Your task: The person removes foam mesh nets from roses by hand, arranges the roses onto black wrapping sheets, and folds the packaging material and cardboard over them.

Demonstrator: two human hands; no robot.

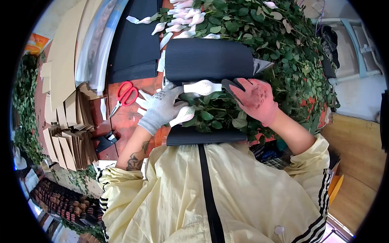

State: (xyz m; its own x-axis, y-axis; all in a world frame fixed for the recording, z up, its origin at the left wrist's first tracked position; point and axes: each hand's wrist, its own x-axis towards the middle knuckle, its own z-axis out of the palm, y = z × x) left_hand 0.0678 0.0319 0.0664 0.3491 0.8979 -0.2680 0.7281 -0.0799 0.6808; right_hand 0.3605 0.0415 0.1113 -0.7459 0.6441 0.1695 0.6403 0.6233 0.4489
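A rose bud in a white net sleeve (pixel 203 87) lies sideways between my hands, in front of a black corrugated sheet (pixel 208 60). My right hand (pixel 256 100), in a red glove with dark fingertips, is closed at the bud's stem end. My left hand (pixel 161 106) wears a grey glove; its thumb and fingers are apart, with fingertips beside the sleeve's left end. Below that hand's thumb is a second netted rose (pixel 184 116). Green leaves (pixel 216 111) spread beneath my hands, and a black corrugated edge (pixel 206 137) lies close to my jacket.
Netted roses (pixel 184 20) and a heap of leafy stems (pixel 283 52) cover the back and right. Red scissors (pixel 127 94), a black stapler-like tool (pixel 106 141) and cardboard pieces (pixel 69 148) are at left. Behind them lie black sheets (pixel 133 40) and clear plastic sleeves (pixel 97 48).
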